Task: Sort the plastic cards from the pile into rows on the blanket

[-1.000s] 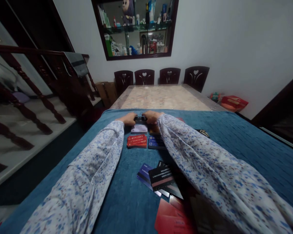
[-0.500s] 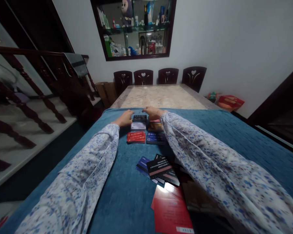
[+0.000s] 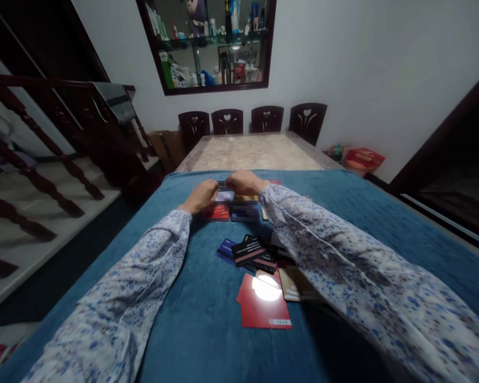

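My left hand (image 3: 201,197) has its fingers curled in at the left side of a lavender card stack (image 3: 223,197). My right hand (image 3: 245,182) is closed, its fingertips by the right end of a black card stack (image 3: 222,185). Whatever either hand pinches is hidden behind the fingers. Below the hands lie a red card stack (image 3: 217,213) and a dark blue card stack (image 3: 245,213). A gold-orange stack (image 3: 245,198) sits under my right hand. Closer to me, black cards (image 3: 249,251) are fanned over a blue card (image 3: 225,250).
Red cards (image 3: 263,308) with a bright glare lie nearest me, beside a gold-coloured card (image 3: 297,284) partly under my right sleeve. A blue cloth (image 3: 199,314) covers the near table; the marbled tabletop (image 3: 259,151) and several chairs (image 3: 266,118) are beyond.
The view has shifted, so the table things appear higher and slightly left. Both hands have curled their fingers inward. More of the gold-coloured card shows beside my right sleeve.
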